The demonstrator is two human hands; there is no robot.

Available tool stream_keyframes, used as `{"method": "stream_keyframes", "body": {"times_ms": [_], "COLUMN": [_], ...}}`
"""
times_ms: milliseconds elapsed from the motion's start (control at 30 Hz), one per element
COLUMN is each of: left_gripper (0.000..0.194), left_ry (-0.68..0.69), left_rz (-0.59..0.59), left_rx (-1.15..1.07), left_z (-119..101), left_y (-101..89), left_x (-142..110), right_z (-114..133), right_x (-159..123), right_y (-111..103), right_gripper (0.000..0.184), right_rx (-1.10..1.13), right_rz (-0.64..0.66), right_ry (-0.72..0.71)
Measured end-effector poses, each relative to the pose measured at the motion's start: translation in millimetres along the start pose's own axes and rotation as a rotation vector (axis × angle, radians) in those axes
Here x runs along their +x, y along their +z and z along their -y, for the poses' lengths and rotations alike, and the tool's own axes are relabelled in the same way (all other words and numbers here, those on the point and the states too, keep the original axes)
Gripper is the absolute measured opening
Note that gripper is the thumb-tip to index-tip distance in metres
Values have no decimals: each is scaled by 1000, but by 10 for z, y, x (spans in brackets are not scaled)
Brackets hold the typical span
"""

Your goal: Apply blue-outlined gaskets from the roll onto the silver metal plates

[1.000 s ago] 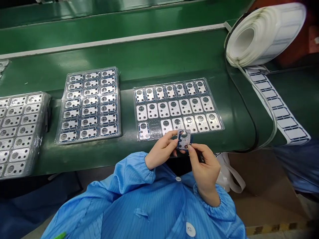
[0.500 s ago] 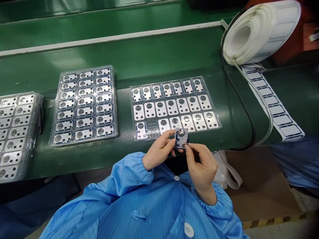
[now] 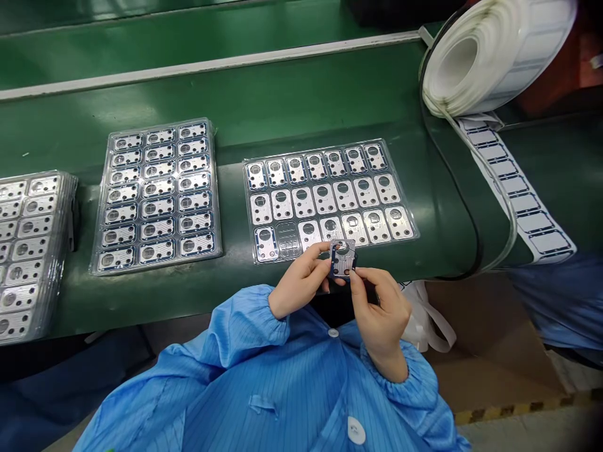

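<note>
While a green belt counter (image 3: 306, 107) runs across the whole view, a large white roll of labels (image 3: 494, 56) sits at its far right, with a strip of blue-outlined labels (image 3: 518, 201) running down from it. Clear plastic trays lie along the belt. At the left edge, a stack of trays (image 3: 70, 213) holds rows of silver plates with round holes. Beside it, a single tray (image 3: 211, 188) carries seven rows of three blue-edged plates. Nearest the hands, another tray (image 3: 311, 150) holds three rows of seven: the top row and the bottom-left plate show blue edges, most others pale faces, and one bottom-row pocket (image 3: 288, 240) shows only moulded plastic. Below the belt's right side hangs a white plastic bag (image 3: 417, 326). The person wears a blue striped smock (image 3: 264, 389). Just over that tray's front edge, a small blue-edged metal plate (image 3: 342, 258) is held up, pinched at its sides between the fingers (image 3: 358, 279) of the left hand (image 3: 299, 280) and the right hand (image 3: 380, 307)
</note>
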State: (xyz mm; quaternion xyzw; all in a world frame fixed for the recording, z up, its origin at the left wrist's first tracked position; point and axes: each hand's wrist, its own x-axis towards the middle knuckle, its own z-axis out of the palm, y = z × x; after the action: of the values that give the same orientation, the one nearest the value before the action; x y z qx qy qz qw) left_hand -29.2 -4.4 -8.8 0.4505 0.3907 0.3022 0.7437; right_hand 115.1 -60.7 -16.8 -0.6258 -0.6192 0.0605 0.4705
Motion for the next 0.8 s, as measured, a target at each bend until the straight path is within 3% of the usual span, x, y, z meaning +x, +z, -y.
{"method": "stream_keyframes", "body": {"times_ms": [800], "left_gripper": [50], "left_ry": [8], "left_rz": [4], "left_rx": [28], "left_z": [-2], "left_y": [-2], "left_x": [-3], "right_z": [4], "right_x": [9], "right_y": [5], "right_gripper": [9], "right_rx": [18], "right_rz": [4], "right_ry": [-26]}}
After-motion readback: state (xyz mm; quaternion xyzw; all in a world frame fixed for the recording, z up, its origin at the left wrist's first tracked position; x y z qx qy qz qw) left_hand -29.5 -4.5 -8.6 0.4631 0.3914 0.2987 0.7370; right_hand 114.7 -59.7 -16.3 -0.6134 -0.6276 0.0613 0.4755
